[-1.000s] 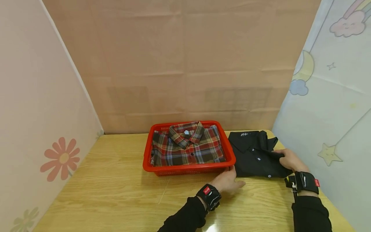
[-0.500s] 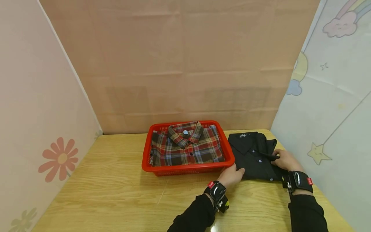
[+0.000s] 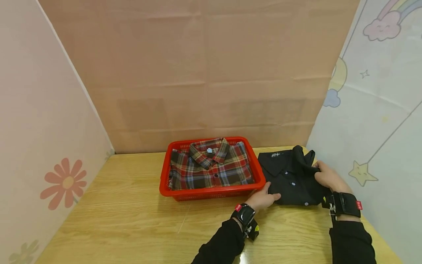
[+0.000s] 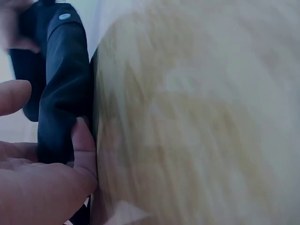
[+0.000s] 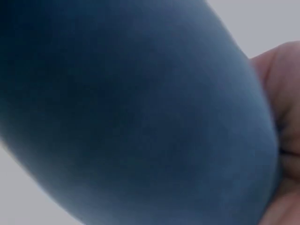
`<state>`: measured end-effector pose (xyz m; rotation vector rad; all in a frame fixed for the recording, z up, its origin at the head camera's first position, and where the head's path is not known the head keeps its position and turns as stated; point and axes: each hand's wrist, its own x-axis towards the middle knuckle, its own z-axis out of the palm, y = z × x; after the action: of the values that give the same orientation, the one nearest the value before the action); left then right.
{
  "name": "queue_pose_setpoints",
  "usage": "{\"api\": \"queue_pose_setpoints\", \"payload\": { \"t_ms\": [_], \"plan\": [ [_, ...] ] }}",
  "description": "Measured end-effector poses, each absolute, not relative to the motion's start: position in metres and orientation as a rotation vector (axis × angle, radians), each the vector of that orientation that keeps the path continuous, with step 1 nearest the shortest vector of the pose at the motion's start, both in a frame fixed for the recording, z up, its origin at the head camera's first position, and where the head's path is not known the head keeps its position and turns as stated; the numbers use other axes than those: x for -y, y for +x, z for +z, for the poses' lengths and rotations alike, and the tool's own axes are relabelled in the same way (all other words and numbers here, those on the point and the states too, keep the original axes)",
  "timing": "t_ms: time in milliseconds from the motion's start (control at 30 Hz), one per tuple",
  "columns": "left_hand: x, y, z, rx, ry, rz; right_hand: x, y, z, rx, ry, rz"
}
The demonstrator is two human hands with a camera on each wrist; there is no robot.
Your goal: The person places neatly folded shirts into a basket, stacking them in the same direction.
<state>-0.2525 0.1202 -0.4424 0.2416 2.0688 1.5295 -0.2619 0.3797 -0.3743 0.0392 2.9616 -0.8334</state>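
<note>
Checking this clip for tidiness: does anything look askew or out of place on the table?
Only slightly. The black shirt is rumpled at its far right corner, where the right hand grips it. The left hand pinches its near edge. The plaid shirt lies neatly folded in the red basket.

Folded plaid shirt point(image 3: 211, 168) inside red basket point(image 3: 165, 183) on wooden table point(image 3: 132, 220).

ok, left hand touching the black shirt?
Touching. The left wrist view shows the left hand pinching the black shirt at its folded edge, thumb against the cloth; the head view agrees.
</note>
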Motion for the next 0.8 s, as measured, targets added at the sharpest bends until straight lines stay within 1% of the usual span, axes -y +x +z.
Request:
{"api": "queue_pose_setpoints", "payload": {
  "t_ms": [333,500,800],
  "plan": [
    [-0.123,-0.251,-0.444,-2.032,0.284,1.592,-0.352,-0.251,-0.343,-3.126,0.005,-0.773],
    [-0.122,-0.25,-0.442,-2.02,0.332,1.566,-0.343,-0.242,-0.33,-3.178,-0.02,-0.822],
    [-0.121,-0.249,-0.429,-2.018,0.435,1.524,-0.321,-0.225,-0.311,-3.272,0.025,-0.923]
  ]
}}
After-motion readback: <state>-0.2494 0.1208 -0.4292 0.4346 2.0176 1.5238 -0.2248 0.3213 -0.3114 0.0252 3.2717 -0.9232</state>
